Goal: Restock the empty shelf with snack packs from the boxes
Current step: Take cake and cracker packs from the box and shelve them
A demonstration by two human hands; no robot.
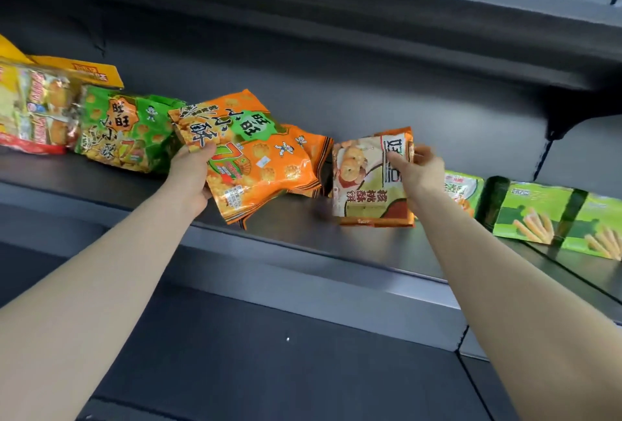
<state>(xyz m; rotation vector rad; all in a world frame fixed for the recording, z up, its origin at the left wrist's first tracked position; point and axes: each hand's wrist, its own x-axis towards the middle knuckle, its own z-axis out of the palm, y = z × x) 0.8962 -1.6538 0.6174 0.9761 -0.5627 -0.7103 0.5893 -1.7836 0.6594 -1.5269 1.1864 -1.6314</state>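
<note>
My left hand (pixel 190 181) grips the left edge of an orange snack pack (pixel 255 161) that lies tilted on the dark grey shelf (pixel 303 249). A second orange pack (pixel 311 148) lies behind it. My right hand (pixel 420 171) pinches the right edge of a white and orange biscuit pack (pixel 363 181), which stands nearly upright on the shelf. A green snack pack (pixel 124 134) sits to the left of the orange ones.
Yellow and red packs (pixel 37 107) fill the shelf's far left. Green packs with stick biscuits (pixel 555 215) lie at the right. Another shelf board (pixel 370 16) hangs above, with a bracket (pixel 565 117) at the right. A lower shelf (pixel 269 353) shows below.
</note>
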